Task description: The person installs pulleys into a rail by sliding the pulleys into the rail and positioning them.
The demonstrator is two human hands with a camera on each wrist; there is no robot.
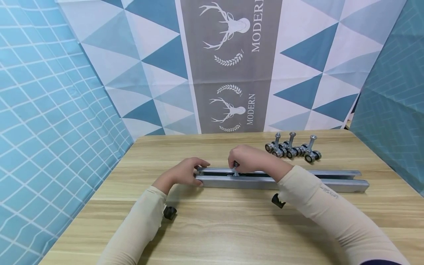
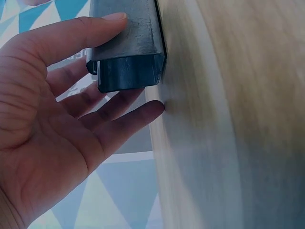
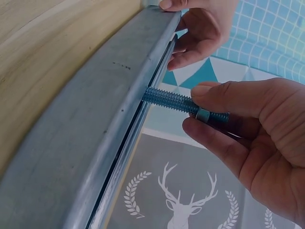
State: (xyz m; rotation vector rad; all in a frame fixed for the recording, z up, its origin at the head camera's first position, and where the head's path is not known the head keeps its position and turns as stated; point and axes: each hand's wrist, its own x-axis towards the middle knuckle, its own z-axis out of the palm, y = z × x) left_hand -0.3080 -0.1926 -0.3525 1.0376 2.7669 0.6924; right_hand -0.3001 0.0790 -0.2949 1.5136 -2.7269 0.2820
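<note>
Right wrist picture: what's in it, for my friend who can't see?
A right hand pinches a threaded bolt sticking out of a slotted metal rail. The left hand touches its far end; a printed white deer is behind.

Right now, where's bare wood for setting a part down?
Free: the tabletop between left sleeve and right sleeve, in front of the metal rail; also the strip between rail and patterned backdrop, left of the wheeled bolts. Crowded: around those bolts, and the rail itself, with the left hand gripping one end and the right hand pinching a threaded rod.
</note>
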